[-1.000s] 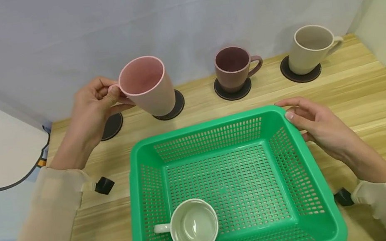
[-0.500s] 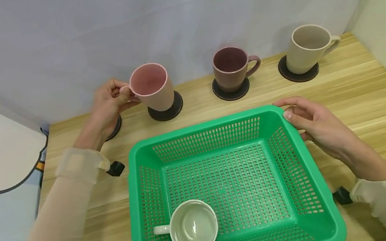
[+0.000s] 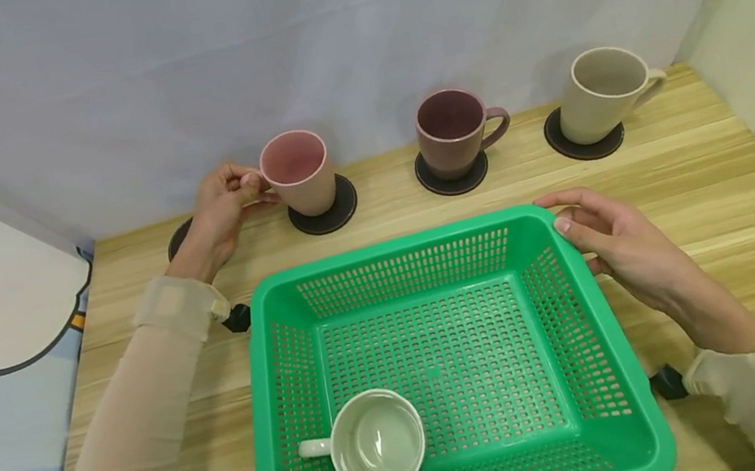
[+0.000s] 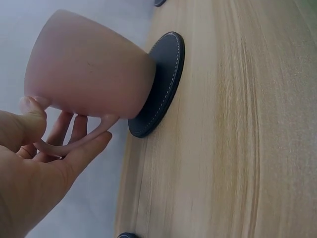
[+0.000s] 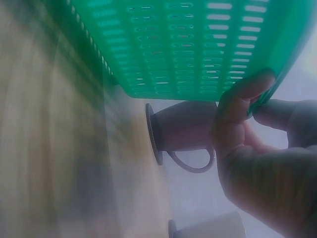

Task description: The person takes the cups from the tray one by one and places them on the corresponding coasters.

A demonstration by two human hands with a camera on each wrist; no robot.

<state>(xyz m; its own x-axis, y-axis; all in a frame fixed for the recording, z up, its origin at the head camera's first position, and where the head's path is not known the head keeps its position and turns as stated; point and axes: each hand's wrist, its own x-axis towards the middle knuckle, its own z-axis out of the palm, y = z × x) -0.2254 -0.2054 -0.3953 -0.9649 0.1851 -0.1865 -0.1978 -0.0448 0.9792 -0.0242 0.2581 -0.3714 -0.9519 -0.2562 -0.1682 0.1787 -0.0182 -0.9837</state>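
My left hand (image 3: pixel 225 208) grips the handle of a pink mug (image 3: pixel 302 181), thumb on top and fingers curled through the loop. The mug stands upright on a round black coaster (image 3: pixel 346 206), its base over the coaster's stitched surface in the left wrist view. At the far right corner of a green plastic basket (image 3: pixel 386 245), my right hand (image 3: pixel 617 247) pinches the rim between thumb and fingers. Inside the basket, at its near left, a white mug (image 3: pixel 379 443) sits upright with its handle pointing left.
A dark mauve mug (image 3: pixel 452 133) and a beige mug (image 3: pixel 603 97) stand on coasters along the back of the wooden table (image 3: pixel 704 192), handles to the right. Another coaster (image 3: pixel 179 238) lies partly hidden behind my left wrist. A pale cloth wall (image 3: pixel 347 43) rises behind them.
The pink mug has come down and slightly right onto its coaster, my left hand moving with it. My right hand, the basket and the other mugs stay as they were.
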